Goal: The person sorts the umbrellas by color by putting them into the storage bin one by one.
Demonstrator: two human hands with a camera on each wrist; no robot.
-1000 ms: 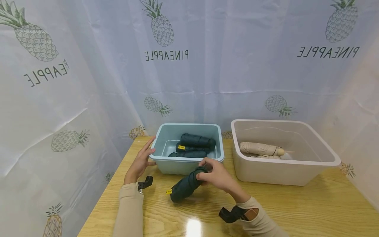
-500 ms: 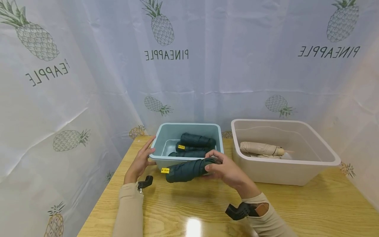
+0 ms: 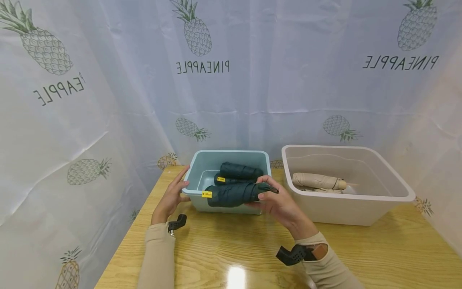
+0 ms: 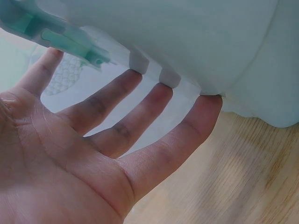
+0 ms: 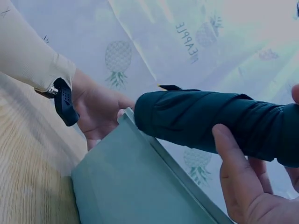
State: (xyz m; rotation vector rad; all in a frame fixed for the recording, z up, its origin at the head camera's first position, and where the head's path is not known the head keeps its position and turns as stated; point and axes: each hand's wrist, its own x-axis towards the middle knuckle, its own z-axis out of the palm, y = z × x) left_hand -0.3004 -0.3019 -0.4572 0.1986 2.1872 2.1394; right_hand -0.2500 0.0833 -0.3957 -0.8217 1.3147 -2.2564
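Note:
In the head view a folded dark green umbrella (image 3: pixel 234 195) with a yellow tag lies level across the near rim of a light blue plastic bin (image 3: pixel 231 152). My right hand (image 3: pixel 285 206) grips its right end, thumb in front. The right wrist view shows the umbrella (image 5: pixel 201 119) just above the bin's rim. At the bin's left side is my left hand (image 3: pixel 171 200). Its fingers (image 4: pixel 154 149) are extended, their tips touching the bin wall in the left wrist view. Inside the bin lie more dark green umbrellas (image 3: pixel 241 170), partly hidden behind the held one.
A larger beige bin (image 3: pixel 339 212) stands to the right, with folded beige umbrellas (image 3: pixel 317 181) in it. Both bins rest on a wooden table (image 3: pixel 216 257). Behind hangs a white curtain (image 3: pixel 274 88) with pineapple prints.
My right hand has lifted the dark green umbrella from a slant near the table up to the bin's near rim, turning it nearly level. My left hand has stayed at the bin's side.

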